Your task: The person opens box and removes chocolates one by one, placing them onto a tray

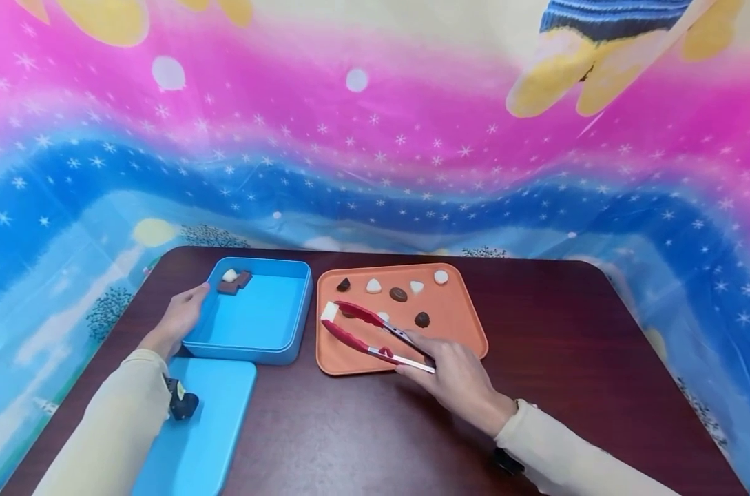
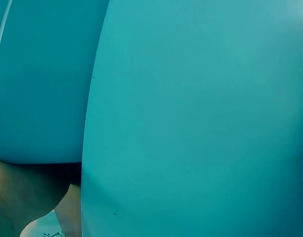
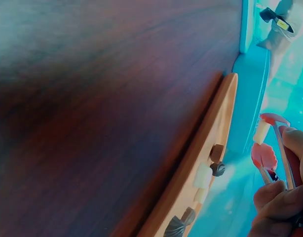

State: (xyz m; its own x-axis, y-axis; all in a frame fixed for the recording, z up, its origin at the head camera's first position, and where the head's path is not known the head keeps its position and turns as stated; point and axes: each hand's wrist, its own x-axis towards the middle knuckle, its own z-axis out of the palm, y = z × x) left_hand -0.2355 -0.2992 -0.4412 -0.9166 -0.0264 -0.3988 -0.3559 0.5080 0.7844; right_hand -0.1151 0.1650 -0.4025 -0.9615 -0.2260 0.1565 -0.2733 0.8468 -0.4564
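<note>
In the head view my left hand rests against the left outer side of a blue box; no fingers show inside it. Brown chocolate pieces and a white one lie in its far left corner. My right hand grips red-tipped tongs above an orange tray. Between the tong tips sits a white chocolate piece, also seen as a pale piece in the right wrist view. Several white and dark chocolates, including an oval one, lie on the tray.
A blue lid lies in front of the box, partly under my left forearm. The dark wooden table has rounded corners. A colourful printed cloth hangs behind and at the sides.
</note>
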